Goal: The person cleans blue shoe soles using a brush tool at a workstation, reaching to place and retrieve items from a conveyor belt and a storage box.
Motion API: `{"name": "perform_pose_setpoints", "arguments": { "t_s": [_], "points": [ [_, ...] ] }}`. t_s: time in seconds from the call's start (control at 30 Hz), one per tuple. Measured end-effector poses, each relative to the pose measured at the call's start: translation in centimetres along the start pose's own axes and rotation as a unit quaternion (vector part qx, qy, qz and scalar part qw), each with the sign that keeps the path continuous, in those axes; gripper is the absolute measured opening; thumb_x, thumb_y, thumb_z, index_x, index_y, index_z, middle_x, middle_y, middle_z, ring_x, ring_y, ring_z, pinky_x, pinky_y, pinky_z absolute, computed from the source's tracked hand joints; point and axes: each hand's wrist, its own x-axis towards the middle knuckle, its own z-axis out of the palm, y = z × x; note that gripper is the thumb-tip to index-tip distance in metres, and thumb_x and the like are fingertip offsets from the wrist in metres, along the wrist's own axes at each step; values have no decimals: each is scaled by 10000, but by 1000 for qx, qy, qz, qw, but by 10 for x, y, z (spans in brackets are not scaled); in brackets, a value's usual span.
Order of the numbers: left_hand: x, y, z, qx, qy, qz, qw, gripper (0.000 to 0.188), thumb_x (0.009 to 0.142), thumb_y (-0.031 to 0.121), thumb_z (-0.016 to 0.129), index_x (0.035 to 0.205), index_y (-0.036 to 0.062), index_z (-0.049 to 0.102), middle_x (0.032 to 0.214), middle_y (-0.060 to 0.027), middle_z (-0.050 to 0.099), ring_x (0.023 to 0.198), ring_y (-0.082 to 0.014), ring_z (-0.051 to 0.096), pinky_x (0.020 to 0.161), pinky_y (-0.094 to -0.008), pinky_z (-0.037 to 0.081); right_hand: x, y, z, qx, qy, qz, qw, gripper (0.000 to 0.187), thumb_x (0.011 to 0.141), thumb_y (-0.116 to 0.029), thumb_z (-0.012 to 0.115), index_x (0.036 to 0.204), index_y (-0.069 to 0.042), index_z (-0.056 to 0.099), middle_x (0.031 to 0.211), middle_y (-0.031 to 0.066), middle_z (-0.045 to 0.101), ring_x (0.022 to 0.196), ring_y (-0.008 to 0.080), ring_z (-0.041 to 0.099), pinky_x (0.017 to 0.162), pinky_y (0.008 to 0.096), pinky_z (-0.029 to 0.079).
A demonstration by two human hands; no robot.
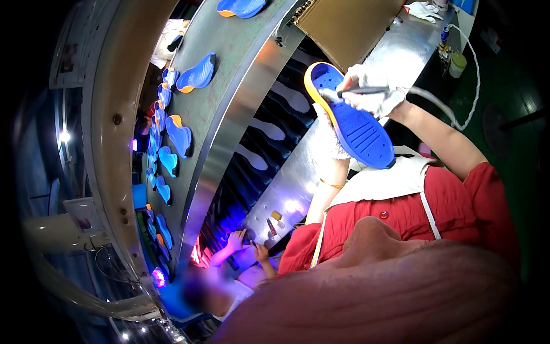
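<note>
A blue shoe sole (362, 133) with an orange rim is tilted up in front of my chest. My left hand (331, 137), in a white glove, grips it from the left edge and underneath; its fingers are partly hidden behind the sole. My right hand (372, 92), also gloved in white, is closed round a dark-handled brush (366, 90). The pale tip of the brush touches the inner face of the sole near its orange-rimmed end. From behind the handle a whitish hose (438, 103) trails off to the right.
To the left runs a conveyor belt (197, 117) carrying several blue and orange soles. Dark racks beneath it hold several pale sole shapes (268, 129). A metal bench (286, 178), a cardboard box (338, 28) and white gloves (424, 10) lie beyond. A co-worker's hands (236, 241) are lower left.
</note>
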Motion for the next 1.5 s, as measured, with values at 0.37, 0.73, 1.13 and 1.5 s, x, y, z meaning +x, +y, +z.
{"name": "perform_pose_setpoints", "arguments": {
  "t_s": [0.37, 0.73, 1.13, 1.5],
  "points": [
    [11, 17, 4, 74, -57, 86, 992, 702, 956, 614, 430, 1372, 49, 437, 1272, -132, 567, 1097, -245, 588, 959, -376, 503, -18, -6, 11, 26, -33, -76, 996, 93, 809, -33, 688, 873, -60, 627, 820, 49, 624, 761, 149, 634, 693, 269, 518],
    [21, 35, 11, -12, -124, 33, 992, 865, 876, 749, 396, 1410, 68, 409, 1290, -154, 575, 1207, -375, 542, 1078, -514, 394, -35, -9, 12, 222, -150, 279, 922, 63, 872, -85, 680, 911, -59, 639, 793, 32, 629, 698, 101, 594, 634, 230, 475],
    [9, 43, 23, -86, -215, 2, 973, 860, 861, 736, 459, 1417, 80, 434, 1346, -172, 521, 1237, -334, 499, 1055, -490, 420, -15, -16, 4, 237, -94, 199, 946, 76, 878, -97, 695, 891, -40, 647, 742, 17, 636, 596, 62, 581, 532, 206, 451],
    [9, 29, 23, -10, -121, 113, 986, 844, 881, 731, 407, 1463, 120, 386, 1359, -182, 527, 1226, -410, 513, 1057, -551, 393, -35, -16, 22, 156, -111, 149, 970, 81, 852, -96, 692, 869, -52, 627, 816, 56, 634, 660, 132, 614, 600, 266, 495]
  ]
}}
